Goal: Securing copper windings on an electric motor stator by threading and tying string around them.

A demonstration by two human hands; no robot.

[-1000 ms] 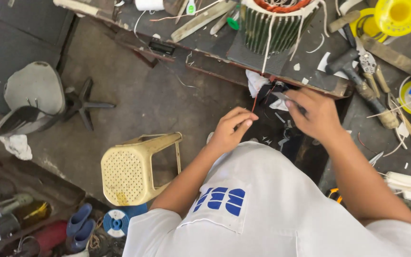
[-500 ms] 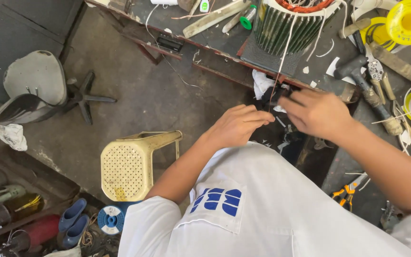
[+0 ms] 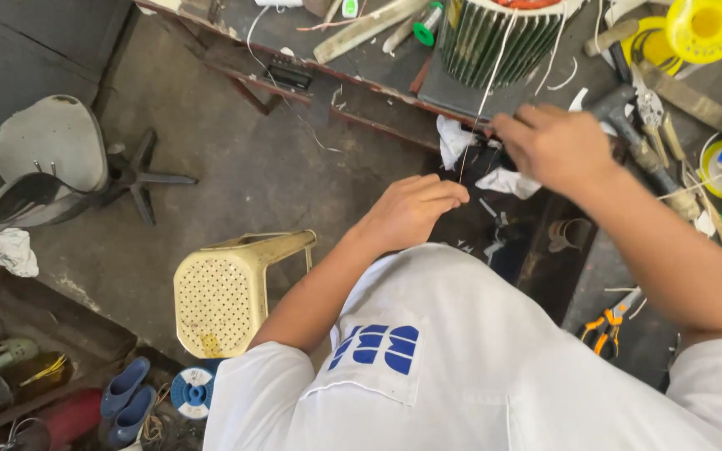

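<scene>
At the counter (image 3: 353, 79) edge, a thin pale wire (image 3: 482, 108) hangs taut from the ribbed stator (image 3: 495, 42); right hand (image 3: 557, 146) pinches it high, left hand (image 3: 415, 209) pinches it lower; both grips clenched on it.

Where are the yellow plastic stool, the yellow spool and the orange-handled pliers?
yellow plastic stool (image 3: 215, 302): head view, on its perforated seat.
yellow spool (image 3: 706, 25): head view, on its round flange, top right.
orange-handled pliers (image 3: 602, 327): head view, on the handles, lying on the floor.

Yellow perforated stool (image 3: 231, 288), white shirt (image 3: 461, 359)
</scene>
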